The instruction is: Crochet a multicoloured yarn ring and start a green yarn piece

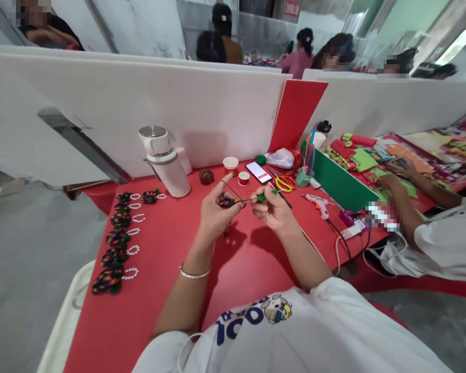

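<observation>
Above the red table, my left hand pinches a small dark multicoloured yarn piece, with a strand running up over its fingers. My right hand is closed around a crochet hook with a green part on it. The hook's thin metal shaft reaches the yarn piece between the two hands. A dark yarn ball lies beyond my left hand. Several finished-looking dark yarn pieces with white bead loops form a column at the table's left.
Behind my hands are a white bottle, a paper cup, a thread spool, a phone and yellow scissors. Rightward lie a pink glue gun and a green divider. A person's arm works beyond it.
</observation>
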A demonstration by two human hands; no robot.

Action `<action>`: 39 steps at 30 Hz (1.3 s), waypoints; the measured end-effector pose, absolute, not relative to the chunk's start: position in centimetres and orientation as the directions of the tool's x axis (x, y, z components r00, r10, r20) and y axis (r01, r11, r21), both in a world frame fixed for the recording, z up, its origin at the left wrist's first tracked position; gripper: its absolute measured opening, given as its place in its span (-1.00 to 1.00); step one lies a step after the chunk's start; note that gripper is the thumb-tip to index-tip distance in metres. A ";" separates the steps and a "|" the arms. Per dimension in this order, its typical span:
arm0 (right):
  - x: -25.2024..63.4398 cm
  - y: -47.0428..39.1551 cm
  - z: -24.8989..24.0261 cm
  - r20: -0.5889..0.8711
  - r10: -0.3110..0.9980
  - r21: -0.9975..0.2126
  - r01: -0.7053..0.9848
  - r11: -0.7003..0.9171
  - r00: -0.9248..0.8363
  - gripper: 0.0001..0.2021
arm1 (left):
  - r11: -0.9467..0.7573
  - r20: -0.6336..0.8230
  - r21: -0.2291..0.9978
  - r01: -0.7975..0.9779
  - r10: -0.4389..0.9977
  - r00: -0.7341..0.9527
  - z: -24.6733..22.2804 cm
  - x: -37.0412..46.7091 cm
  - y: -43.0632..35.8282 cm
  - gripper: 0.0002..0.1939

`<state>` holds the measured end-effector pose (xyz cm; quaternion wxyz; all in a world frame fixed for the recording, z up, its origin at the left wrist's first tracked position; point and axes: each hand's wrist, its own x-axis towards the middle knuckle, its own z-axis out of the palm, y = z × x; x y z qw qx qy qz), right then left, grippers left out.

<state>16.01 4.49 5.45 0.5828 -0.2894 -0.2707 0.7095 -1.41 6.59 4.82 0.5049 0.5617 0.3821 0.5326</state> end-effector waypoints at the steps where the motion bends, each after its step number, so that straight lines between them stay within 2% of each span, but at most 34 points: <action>1: 16.2 4.2 5.5 -0.099 0.984 -0.701 -0.691 -0.176 -0.150 -0.74 | -0.182 0.199 0.977 -0.115 0.967 0.159 4.9 -1.3 6.4 -0.10; 6: 16.6 2.6 4.5 -0.145 0.982 -0.607 -0.773 -0.185 -0.121 -0.77 | -0.105 0.136 0.983 -0.149 0.967 0.214 3.7 -0.3 4.6 -0.07; 10: 15.1 1.5 1.8 -0.206 0.977 -0.585 -0.807 -0.079 0.053 -0.76 | -0.069 0.085 0.990 -0.120 0.987 0.134 1.2 0.3 2.7 -0.09; 14: 13.3 0.9 -0.3 -0.229 0.948 -0.584 -0.810 0.046 0.220 -0.75 | -0.087 0.087 0.996 -0.008 0.995 0.058 -1.5 0.9 0.8 -0.14; 17: 12.8 1.1 -0.8 -0.285 0.920 -0.601 -0.798 0.046 0.268 -0.74 | -0.094 0.087 0.992 0.089 0.993 0.079 -2.8 1.3 -0.4 -0.10; 21: 13.4 2.0 -1.3 -0.324 0.908 -0.600 -0.800 0.020 0.266 -0.72 | -0.111 0.104 0.991 0.076 0.990 0.094 -3.5 1.1 -1.4 -0.13; 26: 14.7 2.3 -2.3 -0.323 0.932 -0.651 -0.753 -0.090 0.167 -0.68 | -0.042 0.045 0.999 -0.034 0.994 0.102 -4.5 -0.8 -2.2 -0.41; 30: 15.4 1.5 -3.1 -0.331 0.941 -0.603 -0.782 -0.157 0.067 -0.67 | 0.021 -0.007 0.993 -0.114 0.993 0.116 -5.0 -2.5 -2.5 -0.66; 32: 16.0 1.2 -3.7 -0.328 0.944 -0.619 -0.765 -0.177 0.047 -0.66 | 0.018 -0.008 0.995 -0.096 0.994 0.105 -5.0 -3.2 -2.2 -0.72; 35: 17.1 0.8 -4.5 -0.334 0.940 -0.684 -0.703 -0.195 0.064 -0.64 | 0.040 -0.035 0.998 -0.056 0.995 0.089 -5.3 -3.9 -1.6 -0.72; 39: 18.4 0.4 -5.6 -0.351 0.924 -0.686 -0.714 -0.141 0.155 -0.67 | 0.115 -0.134 0.987 0.109 0.974 0.182 -6.1 -3.6 -1.4 -0.75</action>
